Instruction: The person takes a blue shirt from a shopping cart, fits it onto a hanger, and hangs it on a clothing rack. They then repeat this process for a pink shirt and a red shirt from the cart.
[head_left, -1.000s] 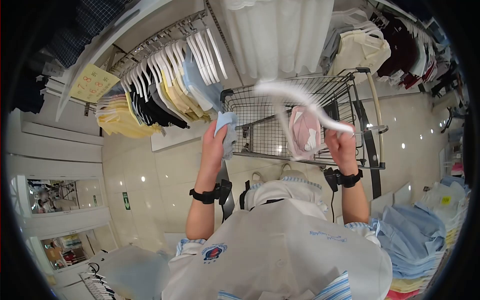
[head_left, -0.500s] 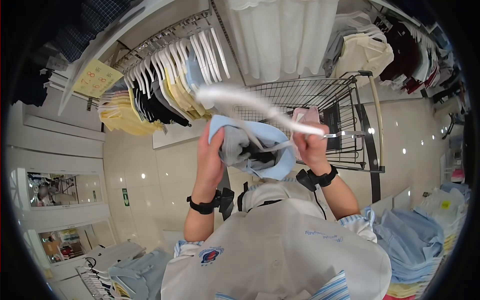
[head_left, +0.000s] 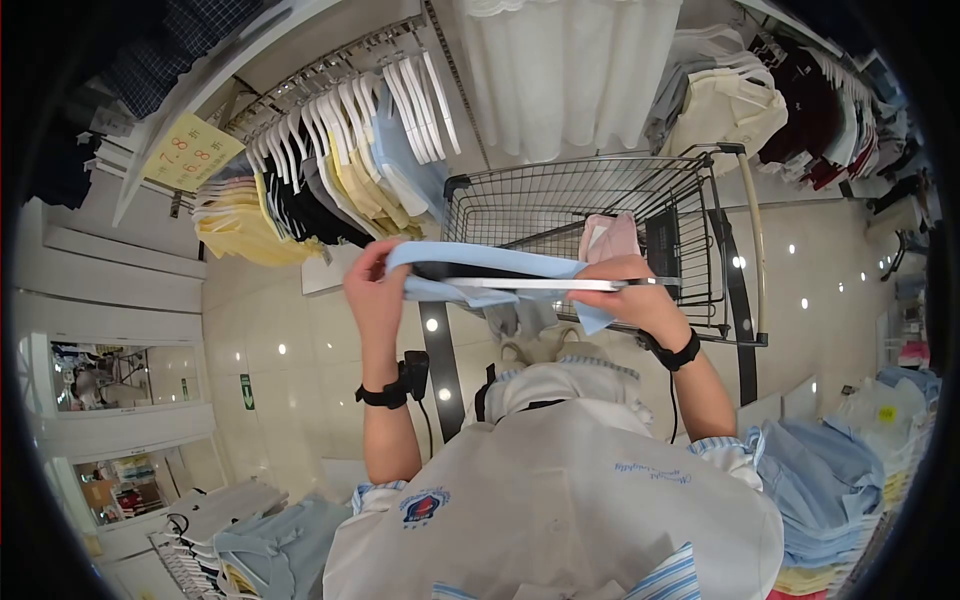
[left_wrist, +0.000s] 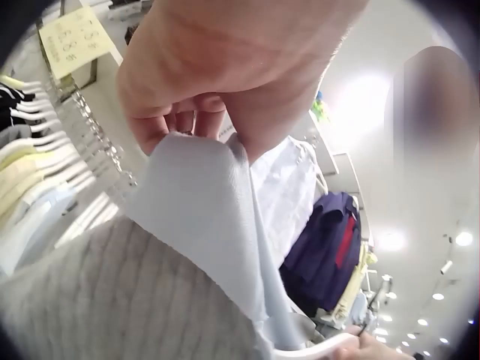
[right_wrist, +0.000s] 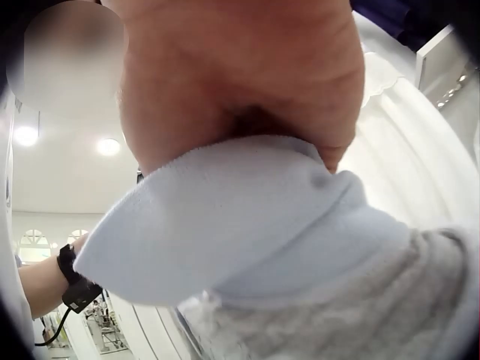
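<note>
A grey ribbed garment with a light blue collar [head_left: 480, 257] is stretched between the two hands in front of the body. My left hand [head_left: 374, 300] pinches the collar's left end, and the left wrist view shows the blue fold [left_wrist: 196, 187] between thumb and fingers. A white hanger [head_left: 535, 285] lies across the neck opening, its far end hidden inside the collar. My right hand [head_left: 640, 290] grips the hanger near its hook, at the collar's right end. In the right wrist view, the pointed collar flap [right_wrist: 195, 217] sits right below the palm, with grey cloth under it.
A wire shopping cart [head_left: 540, 200] stands just beyond the hands, holding a pink garment [head_left: 610, 235]. Ahead on the left is a rack of clothes on white hangers [head_left: 345, 125] with a yellow sign [head_left: 190, 152]. Folded blue clothes [head_left: 820, 475] lie stacked at the right.
The right hand has come left from over the cart with the hanger, which now lies inside the collar. The left hand has moved slightly left, and the bunched garment is now spread out.
</note>
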